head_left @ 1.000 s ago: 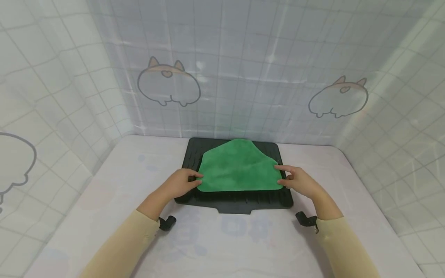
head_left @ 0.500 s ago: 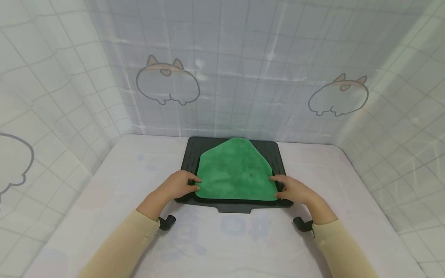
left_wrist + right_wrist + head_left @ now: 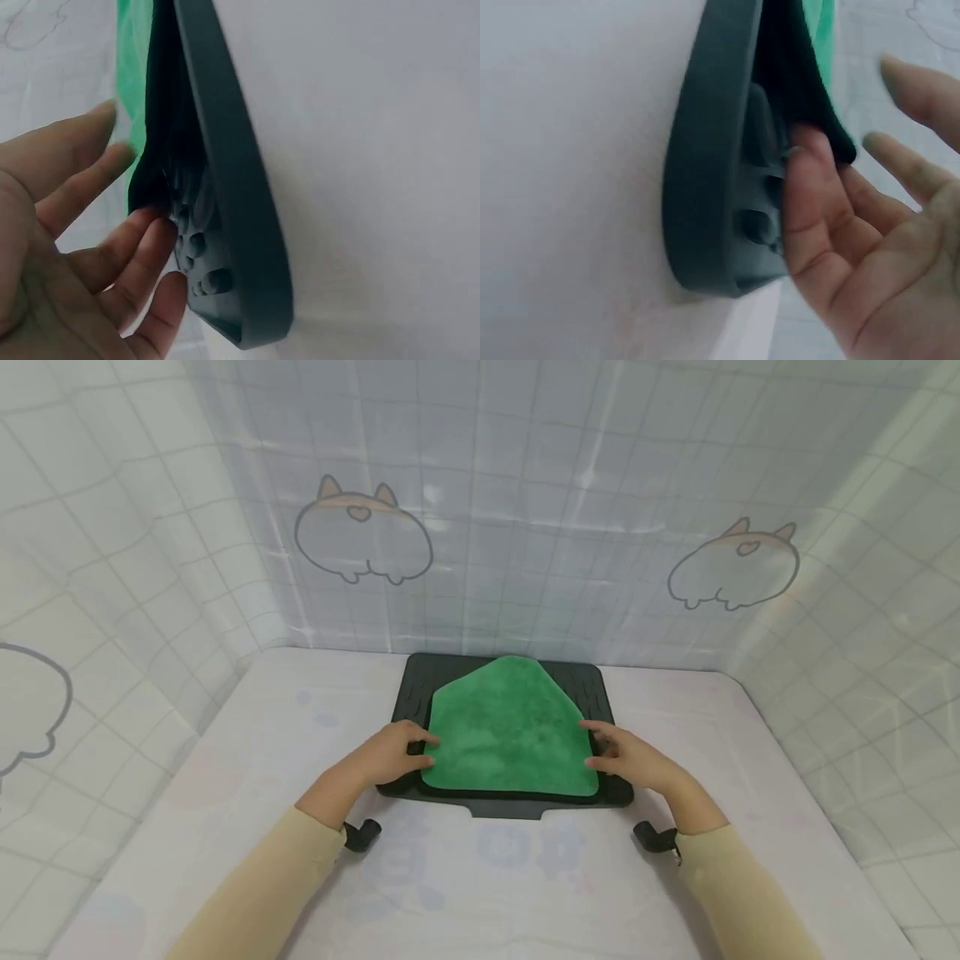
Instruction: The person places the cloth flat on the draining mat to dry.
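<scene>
1. One green cloth [image 3: 510, 731] lies on one black tray [image 3: 420, 681], on the white surface [image 3: 247, 752].
2. Left hand [image 3: 382, 758]: grip spread, fingertips touching the cloth's left edge.
3. Right hand [image 3: 632, 760]: grip spread, fingertips at the cloth's right edge.

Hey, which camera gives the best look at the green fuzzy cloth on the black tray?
The head view: the whole green fuzzy cloth shows there, lying on the black ridged plastic tray with a pointed far end. The left wrist view shows only a thin green strip beyond the tray's rim; the right wrist view likewise, a sliver.
</scene>
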Demonstrator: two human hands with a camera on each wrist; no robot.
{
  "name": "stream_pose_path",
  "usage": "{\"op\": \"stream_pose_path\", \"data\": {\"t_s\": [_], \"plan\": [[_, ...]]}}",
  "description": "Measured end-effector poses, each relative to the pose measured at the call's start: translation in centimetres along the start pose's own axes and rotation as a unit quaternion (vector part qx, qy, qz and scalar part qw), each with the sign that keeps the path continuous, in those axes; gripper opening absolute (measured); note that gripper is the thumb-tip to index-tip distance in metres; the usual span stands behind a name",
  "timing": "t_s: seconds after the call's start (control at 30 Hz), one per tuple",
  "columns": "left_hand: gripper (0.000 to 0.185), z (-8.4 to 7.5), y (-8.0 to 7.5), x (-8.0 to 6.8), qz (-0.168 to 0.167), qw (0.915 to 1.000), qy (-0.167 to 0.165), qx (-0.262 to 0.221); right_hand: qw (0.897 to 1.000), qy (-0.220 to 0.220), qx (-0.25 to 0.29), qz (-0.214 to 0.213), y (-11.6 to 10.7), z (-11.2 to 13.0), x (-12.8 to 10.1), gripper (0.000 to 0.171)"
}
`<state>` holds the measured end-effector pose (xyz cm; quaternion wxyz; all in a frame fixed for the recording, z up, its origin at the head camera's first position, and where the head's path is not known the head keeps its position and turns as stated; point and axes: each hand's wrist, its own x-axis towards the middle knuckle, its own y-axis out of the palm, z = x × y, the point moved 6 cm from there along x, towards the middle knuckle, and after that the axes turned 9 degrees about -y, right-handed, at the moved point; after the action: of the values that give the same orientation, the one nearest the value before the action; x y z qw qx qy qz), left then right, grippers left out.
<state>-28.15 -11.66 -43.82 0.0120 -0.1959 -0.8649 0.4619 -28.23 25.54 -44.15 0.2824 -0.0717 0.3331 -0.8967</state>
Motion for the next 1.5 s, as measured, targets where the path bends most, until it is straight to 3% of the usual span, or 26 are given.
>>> {"op": "stream_pose_path", "data": {"t_s": [0.17, 0.47, 0.7, 0.9, 1.03, 1.2, 1.3, 1.5], "plan": [[0.053, 0.3, -0.9, 1.4, -0.003, 0.9982, -0.015, -0.059, 0.995, 0.024, 0.086, -0.041, -1.1, -0.5, 1.6, 0.059], [0.039, 0.8, -2.0, 4.3, -0.042, 0.9959, -0.017, -0.079, 0.972, 0.071, 0.209, -0.087, -1.9, -1.4, 4.2, 0.047], [0.036, 0.9, -1.9, 5.7, -0.054, 0.99, -0.013, -0.129, 0.936, 0.081, 0.334, -0.074, -1.2, -1.9, 5.2, 0.048], [0.037, 0.3, -1.8, 6.1, -0.053, 0.9878, -0.011, -0.146, 0.916, 0.071, 0.38, -0.102, -0.9, -1.4, 5.7, 0.046], [0.042, 0.2, -1.7, 6.0, -0.05, 0.9893, -0.022, -0.135, 0.91, 0.054, 0.391, -0.129, -0.8, -1.3, 5.9, 0.044], [0.048, -0.1, -1.9, 5.7, -0.061, 0.9929, -0.007, -0.102, 0.913, 0.023, 0.378, -0.149, -1.0, -0.8, 5.7, 0.049], [0.052, -0.2, -2.0, 5.3, -0.072, 0.9933, 0.001, -0.091, 0.925, 0.002, 0.337, -0.175, -1.7, -0.6, 5.3, 0.052], [0.055, 0.0, -2.5, 4.5, -0.109, 0.992, -0.013, -0.063, 0.965, 0.007, 0.118, -0.236, -3.4, -0.2, 3.8, 0.052]]}}
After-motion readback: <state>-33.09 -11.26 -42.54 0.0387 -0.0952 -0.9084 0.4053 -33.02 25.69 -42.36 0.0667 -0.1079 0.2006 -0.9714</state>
